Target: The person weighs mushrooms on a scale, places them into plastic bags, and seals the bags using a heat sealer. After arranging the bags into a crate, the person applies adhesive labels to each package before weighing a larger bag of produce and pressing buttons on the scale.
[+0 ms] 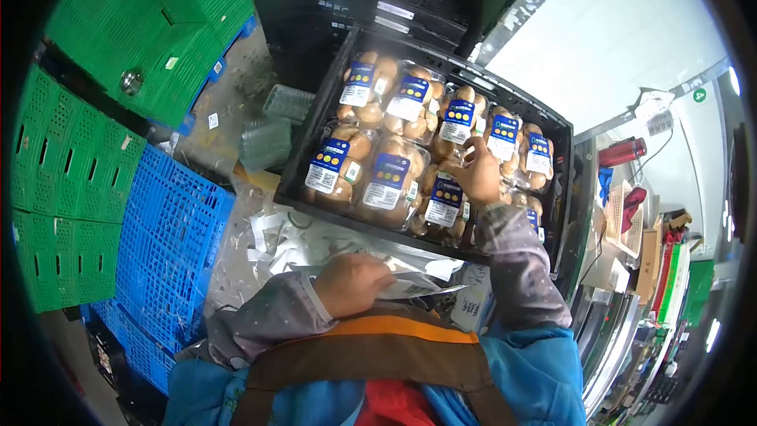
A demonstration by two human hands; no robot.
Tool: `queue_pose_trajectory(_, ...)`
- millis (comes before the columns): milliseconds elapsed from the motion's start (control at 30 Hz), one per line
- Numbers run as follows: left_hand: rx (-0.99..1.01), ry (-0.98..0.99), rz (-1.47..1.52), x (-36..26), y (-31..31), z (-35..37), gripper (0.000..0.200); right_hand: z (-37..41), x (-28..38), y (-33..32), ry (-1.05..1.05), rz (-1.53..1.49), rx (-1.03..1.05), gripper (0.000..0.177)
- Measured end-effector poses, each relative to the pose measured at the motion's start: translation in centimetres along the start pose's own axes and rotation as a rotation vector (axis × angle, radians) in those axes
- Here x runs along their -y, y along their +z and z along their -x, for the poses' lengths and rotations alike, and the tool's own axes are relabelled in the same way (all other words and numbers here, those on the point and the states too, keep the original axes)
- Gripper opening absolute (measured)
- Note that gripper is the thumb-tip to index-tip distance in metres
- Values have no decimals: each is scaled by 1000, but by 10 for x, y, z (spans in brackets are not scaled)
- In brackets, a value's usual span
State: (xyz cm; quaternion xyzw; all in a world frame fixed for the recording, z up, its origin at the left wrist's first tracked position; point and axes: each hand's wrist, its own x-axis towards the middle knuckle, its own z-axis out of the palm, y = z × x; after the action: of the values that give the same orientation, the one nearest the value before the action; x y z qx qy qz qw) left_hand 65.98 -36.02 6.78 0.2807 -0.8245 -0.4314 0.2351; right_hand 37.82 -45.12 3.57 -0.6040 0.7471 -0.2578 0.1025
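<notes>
A black crate [315, 209] holds two rows of clear-wrapped mushroom packs, each with a blue-and-white label. My right hand [479, 175] reaches over the crate with its fingers curled together, between an upper-row mushroom pack [459, 118] and a lower-row mushroom pack [443, 203]. What its fingertips hold, if anything, is hidden. In front of the crate, close to my body, my left hand [352, 284] is closed on the edge of a shiny whitish sheet [410, 282]. The hand covers part of that sheet.
More black crates [363, 0] stand behind. Clear plastic trays [264, 142] lie left of the crate, with crumpled whitish sheeting [284, 244] nearer me. Blue crates [169, 237] and green crates [79, 142] line the left side. At right are a red cylinder [621, 152] and a pale basket [623, 217].
</notes>
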Motion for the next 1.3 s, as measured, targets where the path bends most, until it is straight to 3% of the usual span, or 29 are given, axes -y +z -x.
queue_pose_trajectory(67,-13,6,-25,2,-6,3,15,3,13,11,71,-569,84,20)
queue_pose_trajectory(100,-18,2,-25,4,-7,6,15,7,21,13,133,-671,143,7)
queue_pose_trajectory(133,-14,11,-39,6,-9,9,16,6,37,10,347,-898,282,11)
queue_pose_trajectory(233,-8,20,-66,11,-17,15,16,-3,64,23,492,-862,391,18)
queue_pose_trajectory(400,-30,-4,-63,19,-31,30,14,-29,80,42,507,-628,515,16)
queue_pose_trajectory(467,-28,-15,-70,21,-38,33,13,-32,94,42,384,-385,494,17)
queue_pose_trajectory(500,-31,-10,-66,23,-41,35,13,-36,71,65,246,-211,406,20)
queue_pose_trajectory(533,-34,-11,-53,25,-45,36,12,-37,73,63,246,-205,404,20)
queue_pose_trajectory(600,-38,-10,-36,27,-56,38,12,-38,79,59,-87,222,270,24)
queue_pose_trajectory(733,-84,-57,10,26,-86,42,10,-18,107,7,-75,-49,366,22)
queue_pose_trajectory(800,-80,-91,44,28,-98,43,8,20,135,-12,-40,-643,599,30)
queue_pose_trajectory(867,-118,-69,27,30,-109,40,10,55,163,-26,120,-914,920,42)
queue_pose_trajectory(933,-85,-108,32,31,-115,36,16,76,170,-20,-63,-636,861,47)
queue_pose_trajectory(1000,-408,157,-468,17,-115,25,17,83,177,-23,1,-598,826,44)
queue_pose_trajectory(1067,-323,162,-470,12,-112,25,22,86,176,-21,-120,-574,697,43)
queue_pose_trajectory(1133,-69,131,-425,13,-109,26,21,86,180,-28,-70,-591,705,37)
queue_pose_trajectory(1167,-133,166,-395,17,-104,25,10,85,180,-31,-163,-527,673,35)
queue_pose_trajectory(1200,-135,160,-402,17,-103,24,10,85,178,-33,-257,-461,642,33)
queue_pose_trajectory(1267,-94,108,-341,15,-100,22,14,83,169,-31,-255,-534,667,31)
queue_pose_trajectory(1300,-90,98,-348,12,-97,22,14,80,166,-31,-371,-516,651,32)
